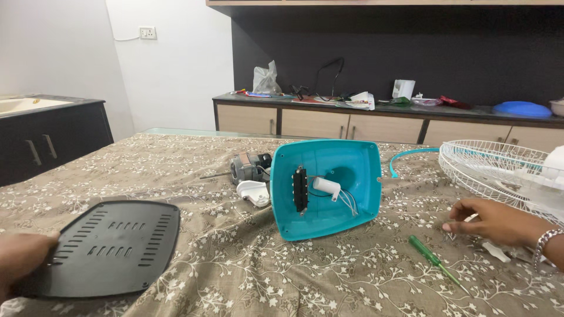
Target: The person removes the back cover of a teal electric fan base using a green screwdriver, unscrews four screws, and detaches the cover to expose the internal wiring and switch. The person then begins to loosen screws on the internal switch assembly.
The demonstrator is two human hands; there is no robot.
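Head view: a black vented panel (108,246) is gripped at its near left edge by the left hand (23,258), low over a floral tablecloth (247,276). At the right, the right hand (493,220) rests empty with fingers loosely spread beside a green screwdriver (435,261). A teal housing (326,185) stands at centre, well apart from both.

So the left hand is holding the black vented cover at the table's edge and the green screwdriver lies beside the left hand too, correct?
Not quite. The left hand does hold the black vented cover, but the green screwdriver lies near the right hand, in front of the teal housing, as the head view shows.
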